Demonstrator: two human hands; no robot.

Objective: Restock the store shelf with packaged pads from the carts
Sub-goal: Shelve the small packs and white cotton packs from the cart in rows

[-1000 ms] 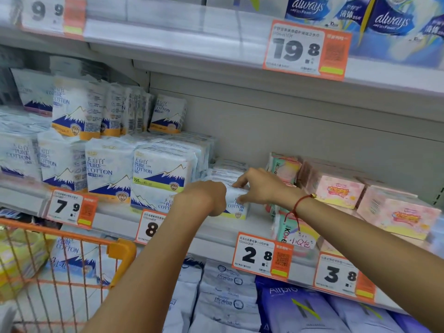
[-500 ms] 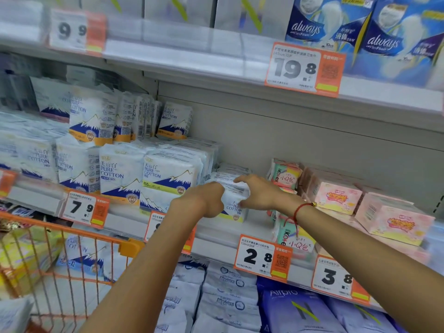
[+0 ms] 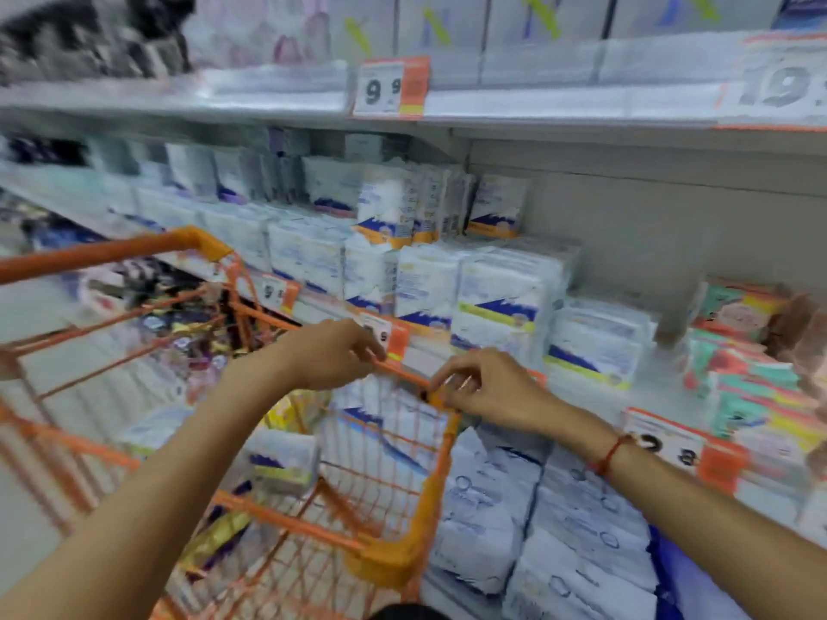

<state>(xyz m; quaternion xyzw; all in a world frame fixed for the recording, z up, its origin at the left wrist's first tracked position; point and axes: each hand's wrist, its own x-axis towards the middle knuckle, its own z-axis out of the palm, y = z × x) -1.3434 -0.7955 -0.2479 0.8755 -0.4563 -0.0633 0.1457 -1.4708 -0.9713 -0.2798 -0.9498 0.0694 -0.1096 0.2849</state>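
Both hands hover over the orange cart's (image 3: 402, 521) far rim: left hand (image 3: 329, 355) loosely curled, holding nothing; right hand (image 3: 485, 387) seemingly pinching the rim, though blurred.

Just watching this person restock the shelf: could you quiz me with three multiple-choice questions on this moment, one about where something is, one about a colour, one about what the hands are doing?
1. Where is the cart?
A. Left of and below the hands, in front of the shelf
B. On the top shelf
C. Behind the person

2. What colour is the string on the right wrist?
A. Green
B. Red
C. White

3. What are the hands carrying?
A. A pink box
B. Two pad packs
C. Nothing that shows

Answers:
1. A: its orange wire frame stands below the arms, against the shelf front.
2. B: a red string circles the wrist.
3. C: the left hand and right hand hover over the cart's rim, fingers loosely curled, with no pack seen in either, though the picture is blurred.
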